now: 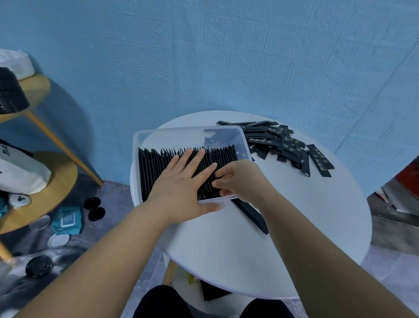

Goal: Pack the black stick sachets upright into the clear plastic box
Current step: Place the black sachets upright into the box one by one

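From the head view, the clear plastic box (140, 137) sits on the round white table (302, 227), its near part filled with black stick sachets (156, 170) standing on edge in a row. The left hand (181, 191) lies flat and spread on their tops, holding nothing. The right hand (240, 181) curls its fingertips onto sachets at the box's right end; whether it actually pinches one I cannot tell. A loose sachet pile (282, 143) lies just right of the box.

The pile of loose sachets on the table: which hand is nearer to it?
Right. The right hand is at the clear plastic box's near right corner, just short of the loose sachets. The left hand lies flat on the packed sachets, farther left.
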The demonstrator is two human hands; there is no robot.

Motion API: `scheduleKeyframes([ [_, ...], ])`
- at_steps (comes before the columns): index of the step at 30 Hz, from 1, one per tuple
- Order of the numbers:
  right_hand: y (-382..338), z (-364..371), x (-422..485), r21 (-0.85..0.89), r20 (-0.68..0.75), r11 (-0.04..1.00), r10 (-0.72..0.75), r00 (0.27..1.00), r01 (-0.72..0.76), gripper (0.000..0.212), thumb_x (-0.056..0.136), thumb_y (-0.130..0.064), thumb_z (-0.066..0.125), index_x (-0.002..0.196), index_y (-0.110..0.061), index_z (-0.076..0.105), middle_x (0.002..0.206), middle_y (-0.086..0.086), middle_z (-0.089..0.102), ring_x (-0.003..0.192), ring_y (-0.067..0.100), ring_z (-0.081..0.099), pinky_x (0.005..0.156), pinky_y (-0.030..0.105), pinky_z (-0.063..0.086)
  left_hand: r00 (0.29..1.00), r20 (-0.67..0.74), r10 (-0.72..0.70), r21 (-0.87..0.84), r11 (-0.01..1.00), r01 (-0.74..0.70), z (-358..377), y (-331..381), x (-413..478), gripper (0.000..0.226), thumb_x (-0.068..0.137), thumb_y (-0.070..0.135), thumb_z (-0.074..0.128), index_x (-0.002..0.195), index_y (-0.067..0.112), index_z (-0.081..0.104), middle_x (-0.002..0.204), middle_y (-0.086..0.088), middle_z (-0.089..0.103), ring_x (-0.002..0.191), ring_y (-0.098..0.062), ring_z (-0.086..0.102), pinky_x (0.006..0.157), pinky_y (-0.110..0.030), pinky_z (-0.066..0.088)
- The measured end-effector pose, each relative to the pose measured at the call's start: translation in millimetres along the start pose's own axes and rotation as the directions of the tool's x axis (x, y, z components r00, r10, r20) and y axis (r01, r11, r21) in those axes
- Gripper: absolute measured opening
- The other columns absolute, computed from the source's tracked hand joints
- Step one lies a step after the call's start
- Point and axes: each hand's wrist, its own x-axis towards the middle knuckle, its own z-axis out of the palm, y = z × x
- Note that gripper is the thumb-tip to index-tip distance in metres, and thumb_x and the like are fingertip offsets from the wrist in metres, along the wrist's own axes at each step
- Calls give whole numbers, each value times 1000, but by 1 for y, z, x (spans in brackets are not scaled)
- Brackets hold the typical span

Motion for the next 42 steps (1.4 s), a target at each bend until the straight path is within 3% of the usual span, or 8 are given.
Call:
scheduleKeyframes([
  [12,8,-8,-5,-45,28,998,-42,999,43,25,82,-18,67,108,-18,67,87,-1,72,83,9,67,83,24,53,999,35,8,12,1000,-9,-1,-1,-1,91,79,78,34,148,36,-9,154,6,-27,142,-17,-27,116,-35,-15],
  [17,42,-18,-31,309,-396,926,-81,915,216,17,86,-11,64,84,-28,67,75,-7,70,69,6,65,67,14,53,998,67,2,27,1000,-4,-1,-3,0,89,80,79,30,146,38,-14,154,6,-28,141,-17,-27,114,-34,-17],
  [19,65,-19,-38,235,-505,955,-38,862,179,18,88,-15,63,83,-32,64,81,-12,68,73,-1,61,68,10,49,997,81,-6,27,1000,4,-2,-3,0,88,80,79,28,146,38,-14,153,6,-28,141,-17,-28,113,-33,-18],
  [23,104,-11,-42,-186,-143,981,-89,986,62,46,90,-36,57,134,-24,47,138,-11,44,132,8,35,109,21,24,994,107,-18,36,999,14,-5,-2,-2,89,79,80,25,146,38,-15,153,8,-30,141,-17,-28,113,-33,-18],
  [26,120,1,-46,-467,111,864,-155,982,189,59,95,-46,44,147,-30,22,155,-16,14,145,8,-2,113,23,-4,994,107,-17,17,1000,15,-6,-4,-5,97,66,91,9,144,40,-19,148,10,-34,141,-16,-29,111,-31,-20],
  [29,131,-1,-52,-428,34,877,-224,974,217,46,99,-35,41,144,-32,31,150,-22,22,143,2,3,111,15,0,994,106,6,-4,1000,-6,-5,-5,-10,114,30,94,-26,132,43,-27,140,13,-38,140,-14,-28,108,-30,-22],
  [35,147,-17,-68,-236,-240,957,-227,944,171,36,84,-10,65,114,-29,64,124,-23,45,110,-1,52,93,20,42,992,119,35,-21,999,-32,-6,-8,-17,112,29,94,-26,130,44,-26,138,13,-38,133,-7,-33,113,-32,-19],
  [42,127,-18,-45,-379,-153,925,-29,988,-31,77,75,-52,69,140,-28,37,137,-7,43,125,17,38,102,33,33,993,116,36,-23,999,-33,-6,-8,-19,112,28,93,-29,129,43,-26,140,12,-37,137,-11,-30,111,-31,-19],
])
